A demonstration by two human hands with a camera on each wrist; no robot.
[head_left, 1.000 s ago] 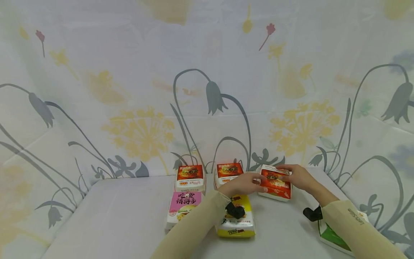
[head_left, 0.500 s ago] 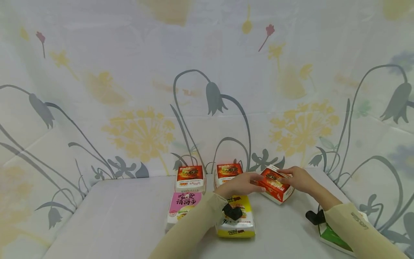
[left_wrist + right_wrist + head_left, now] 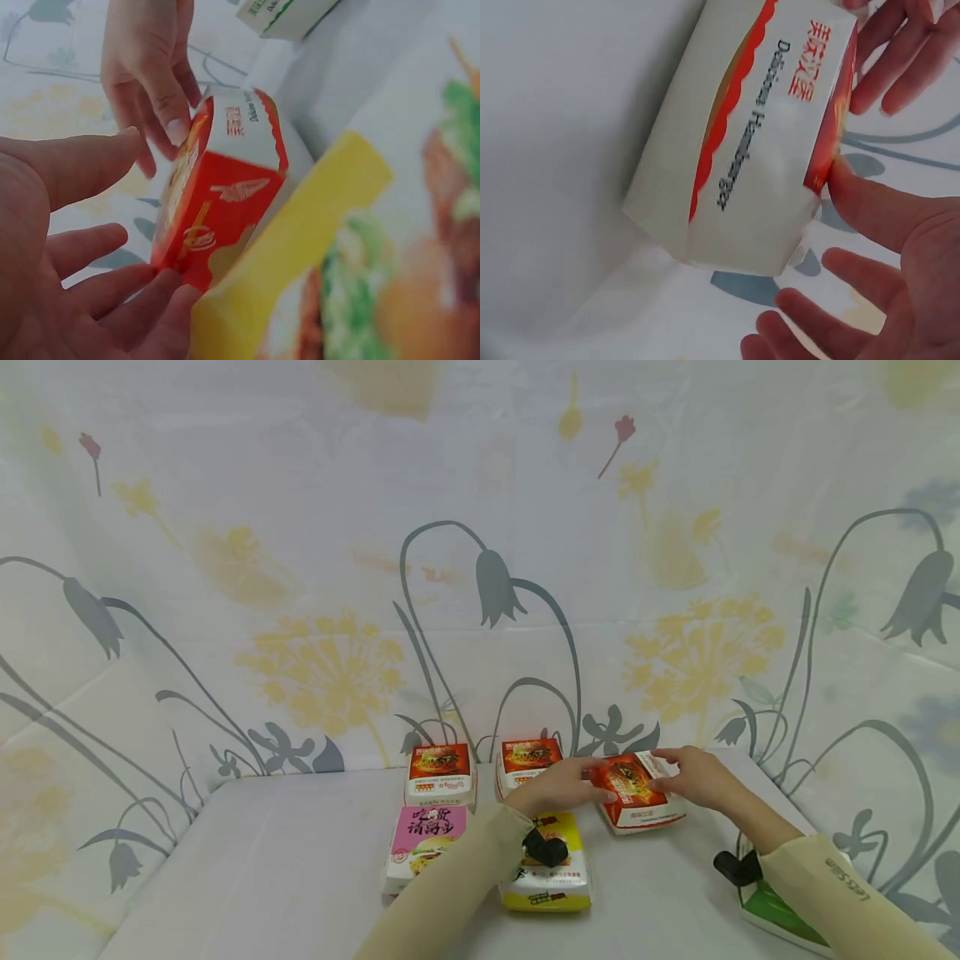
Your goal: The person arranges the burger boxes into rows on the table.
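Note:
A red-and-white hamburger box [image 3: 633, 789] sits between the two hands, turned at an angle at the right of the row of boxes. My left hand [image 3: 558, 787] is at the box's left side; in the left wrist view its lower fingertips touch the red side [image 3: 232, 195], while its thumb stands clear. On the opposite side is my right hand [image 3: 697, 779]. In the right wrist view, its thumb touches a top corner of the box [image 3: 742, 150], and its other fingers are spread apart from the white side. The box's underside is hidden.
Two similar red-topped boxes, one left [image 3: 440, 772] and one in the middle [image 3: 528, 756], stand at the back by the flowered cloth. Before them are a pink box [image 3: 412, 843] and a yellow box [image 3: 547, 889]. A green box [image 3: 780, 914] lies partly under the right sleeve.
Between the hands, the red-and-white hamburger box has turned clockwise as seen from above; its white panel has swung from the back left to the right. Both hands stay near the same place.

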